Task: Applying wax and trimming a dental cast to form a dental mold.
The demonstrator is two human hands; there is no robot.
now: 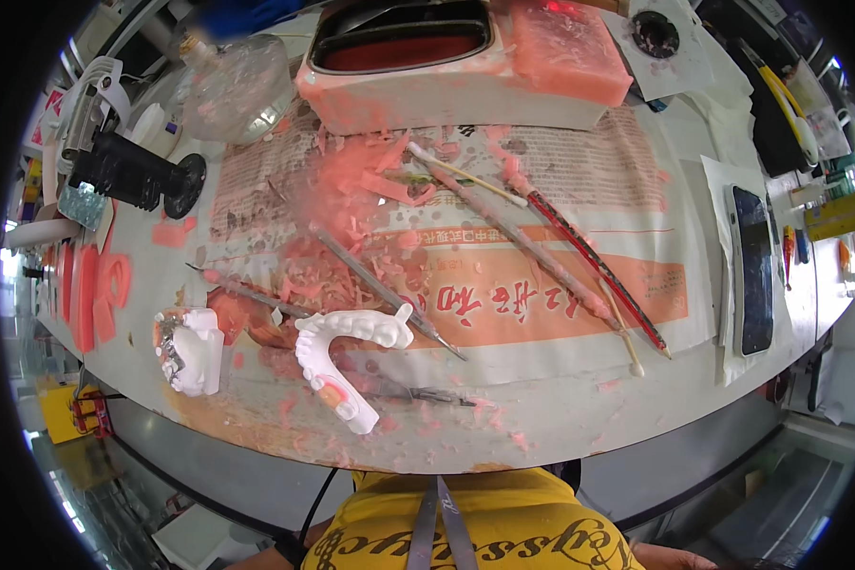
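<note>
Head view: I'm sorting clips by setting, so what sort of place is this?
Most likely a dental technician's workbench. A white plaster dental arch model lies at the bench's near edge, a second plaster cast sits left of it, and pink wax shavings and slim metal carving tools cover the newspaper.

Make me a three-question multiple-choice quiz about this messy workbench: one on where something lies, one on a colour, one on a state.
1. Where does the white dental cast lie?
A. near the bench's front edge
B. inside the tub
C. on the phone

2. What colour are the wax scraps?
A. blue
B. pink
C. green

3. The phone screen is:
A. lit
B. cracked
C. dark

Answers: 1 A, it lies by the front edge; 2 B, the shavings on the newspaper are pink; 3 C, the screen shows black.
</note>
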